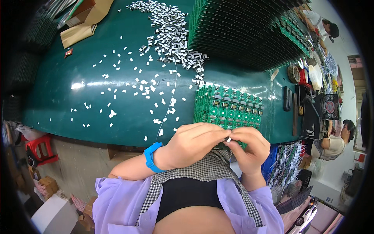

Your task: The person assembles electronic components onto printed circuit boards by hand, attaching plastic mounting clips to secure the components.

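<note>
Over the near edge of the table, my left hand [194, 141] and my right hand [249, 149] meet at their fingertips. Both are closed in a pinch around a small black-and-white block [228, 139]; the fingers partly cover it. A blue wristband [151, 156] circles my left wrist. Just beyond my fingers lies a stack of green circuit boards [233, 109] with rows of round and dark components. Farther off, a large heap of similar small black-and-white blocks [167, 33] spreads over the green tabletop [50, 105].
Many small white pieces [144, 87] lie scattered left of the boards, along a thin white cord [171, 97]. Tall racks of boards [241, 31] stand at the far right. A black tool [287, 98] lies beyond the boards. Two people [339, 142] sit on the right; a red stool [41, 150] stands left.
</note>
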A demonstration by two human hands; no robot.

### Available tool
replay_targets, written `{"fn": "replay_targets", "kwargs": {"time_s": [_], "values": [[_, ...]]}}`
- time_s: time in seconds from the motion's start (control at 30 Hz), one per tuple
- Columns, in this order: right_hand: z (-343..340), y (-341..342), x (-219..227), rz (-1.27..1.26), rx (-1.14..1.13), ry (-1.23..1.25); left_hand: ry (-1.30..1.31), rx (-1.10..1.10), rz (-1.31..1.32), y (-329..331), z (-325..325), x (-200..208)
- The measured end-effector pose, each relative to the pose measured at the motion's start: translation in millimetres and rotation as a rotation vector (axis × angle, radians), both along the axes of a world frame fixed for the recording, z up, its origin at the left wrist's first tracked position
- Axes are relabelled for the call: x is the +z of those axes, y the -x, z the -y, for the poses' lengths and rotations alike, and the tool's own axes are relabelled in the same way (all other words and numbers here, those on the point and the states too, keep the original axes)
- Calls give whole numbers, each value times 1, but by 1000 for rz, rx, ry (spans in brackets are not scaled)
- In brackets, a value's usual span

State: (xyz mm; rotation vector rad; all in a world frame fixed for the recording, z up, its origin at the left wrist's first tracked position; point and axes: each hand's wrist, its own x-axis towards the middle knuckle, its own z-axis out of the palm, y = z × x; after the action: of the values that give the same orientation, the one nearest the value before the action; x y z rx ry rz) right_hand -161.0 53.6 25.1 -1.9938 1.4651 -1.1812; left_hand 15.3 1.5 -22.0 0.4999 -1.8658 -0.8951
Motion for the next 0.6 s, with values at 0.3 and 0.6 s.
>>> {"fn": "replay_targets", "kwargs": {"time_s": [0.3, 0.6], "values": [[9, -9, -6, -5, -53, 108, -27, 71, 4, -5, 7, 3], [31, -13, -7, -217, -120, 13, 175, 638, 654, -47, 138, -57]]}}
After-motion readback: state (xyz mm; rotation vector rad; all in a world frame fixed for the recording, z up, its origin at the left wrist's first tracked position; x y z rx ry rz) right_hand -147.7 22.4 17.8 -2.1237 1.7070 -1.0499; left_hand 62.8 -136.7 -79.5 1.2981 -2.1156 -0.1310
